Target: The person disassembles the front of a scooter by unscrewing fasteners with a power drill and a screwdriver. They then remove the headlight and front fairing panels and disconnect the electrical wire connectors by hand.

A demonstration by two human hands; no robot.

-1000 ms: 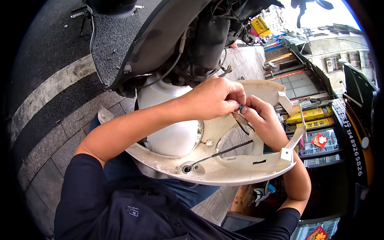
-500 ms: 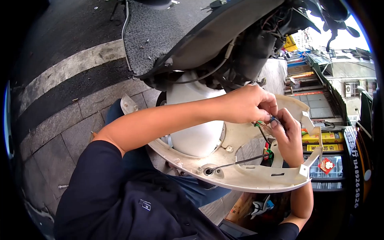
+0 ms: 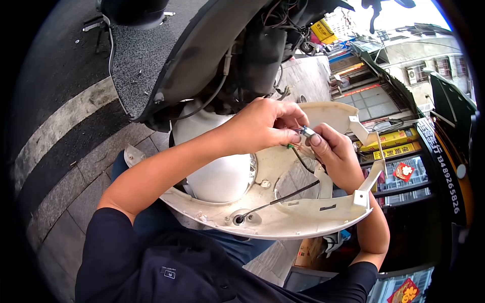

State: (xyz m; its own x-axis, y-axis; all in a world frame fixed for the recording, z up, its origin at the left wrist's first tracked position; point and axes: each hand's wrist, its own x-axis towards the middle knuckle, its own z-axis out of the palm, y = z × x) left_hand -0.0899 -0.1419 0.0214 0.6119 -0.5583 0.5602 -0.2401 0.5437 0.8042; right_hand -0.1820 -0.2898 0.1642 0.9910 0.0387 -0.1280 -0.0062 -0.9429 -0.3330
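Between my two hands is a small silver connector (image 3: 307,132) with a blue end and thin wires. My left hand (image 3: 270,123) is closed, its thumb and fingers pinching at the blue, wired end. On the other end, the thumb and fingers of my right hand (image 3: 337,153) grip the silver body. Below them lies a cream scooter panel (image 3: 298,214), inner side up. A black cable (image 3: 283,198) runs from a hole in the panel up toward my hands. Green-tipped wires (image 3: 290,146) hang under my left fingers. A white fender (image 3: 217,171) rises through the panel's opening, partly behind my left forearm.
The scooter's dark body (image 3: 202,55), with loose wiring (image 3: 285,15), stands beyond my hands. Its footboard (image 3: 136,65) extends to the left. Paving (image 3: 76,202) and a striped curb (image 3: 65,123) lie at left. Shopfronts with yellow signs (image 3: 396,145) are on the right.
The view has shifted, so the scooter and panel appear further left. My right hand has turned, and the silver connector now shows between both hands' fingertips.
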